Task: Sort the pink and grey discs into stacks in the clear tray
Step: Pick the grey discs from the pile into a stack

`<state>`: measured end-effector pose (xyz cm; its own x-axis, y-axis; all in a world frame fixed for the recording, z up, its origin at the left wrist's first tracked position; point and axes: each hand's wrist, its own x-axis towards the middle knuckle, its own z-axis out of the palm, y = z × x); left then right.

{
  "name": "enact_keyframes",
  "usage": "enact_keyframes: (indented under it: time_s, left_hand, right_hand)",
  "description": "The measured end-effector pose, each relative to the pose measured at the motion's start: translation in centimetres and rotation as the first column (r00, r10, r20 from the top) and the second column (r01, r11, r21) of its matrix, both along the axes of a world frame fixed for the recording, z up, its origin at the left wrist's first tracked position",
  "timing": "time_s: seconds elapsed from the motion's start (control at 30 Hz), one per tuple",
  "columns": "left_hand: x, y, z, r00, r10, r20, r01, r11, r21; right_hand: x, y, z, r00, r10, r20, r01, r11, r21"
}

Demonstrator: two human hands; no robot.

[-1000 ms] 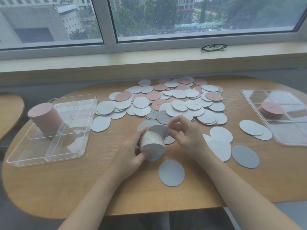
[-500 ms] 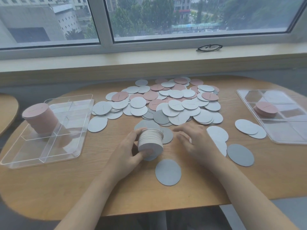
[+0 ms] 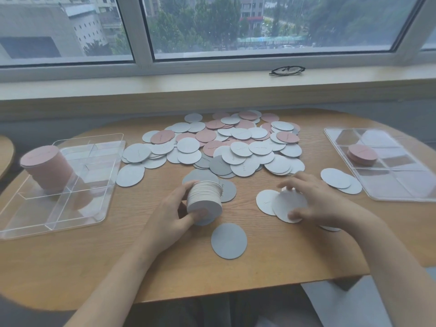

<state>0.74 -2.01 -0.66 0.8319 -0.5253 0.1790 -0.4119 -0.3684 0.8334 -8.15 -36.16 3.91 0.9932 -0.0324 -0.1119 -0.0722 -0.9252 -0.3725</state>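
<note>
grey stack in the left hand, right hand lifting a loose disc

the left hand grips a grey stack of discs, thumb curled under its near face and fingers wrapped round the far side; the stack is tipped on its side, just above the wooden table. the right hand sits to the right of it, fingers and thumb pinching the edges of a pale grey disc that overlaps another pale disc lying flat on its left.

a single darker grey disc lies flat near the table's near edge, between the two forearms. farther back, a wide loose pile of grey and pink discs spreads over the middle of the table, grey ones making up most of it, pink ones mostly toward the far side.

at the left stands the clear tray, split into compartments; a tall pink stack stands in its far-left compartment. at the right edge of the table lies a second clear tray, also divided, with a short pile of pink discs in one of its middle sections. two pale grey discs overlap on the table just left of that tray.

on the sill beyond the table rests a pair of dark-framed glasses, below the window.
</note>
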Motion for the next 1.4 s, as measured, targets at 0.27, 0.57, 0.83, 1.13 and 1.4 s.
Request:
enact_keyframes:
  time_s: [0.27,0.57,0.83,1.13,1.4]
  left_hand:
    - [-0.1,0.0,0.2,1.0,0.012,-0.001,-0.012,1.0,0.004]
    - [-0.2,0.1,0.5,1.0,0.009,0.0,-0.009,1.0,0.011]
    - [0.1,0.2,0.0,1.0,0.027,0.012,-0.028,0.999,0.041]
    - [-0.1,-0.1,0.1,0.998,-0.004,0.06,0.003,1.0,0.016]
    - [0.1,-0.1,-0.1,0.998,-0.005,0.069,0.001,0.998,0.069]
  right_hand:
    - [0.4,2.2,-0.1,0.962,-0.169,0.216,0.07,0.914,0.401]
    - [4.3,10.6,-0.7,0.902,-0.334,0.274,-0.048,0.552,0.832]
    - [5.0,12.6,-2.5,0.939,-0.326,0.106,-0.058,0.152,0.987]
    - [4.9,12.3,-2.5,0.866,-0.441,0.235,-0.061,0.374,0.925]
    - [4.5,13.5,-3.1,0.947,-0.121,0.298,-0.141,0.677,0.722]
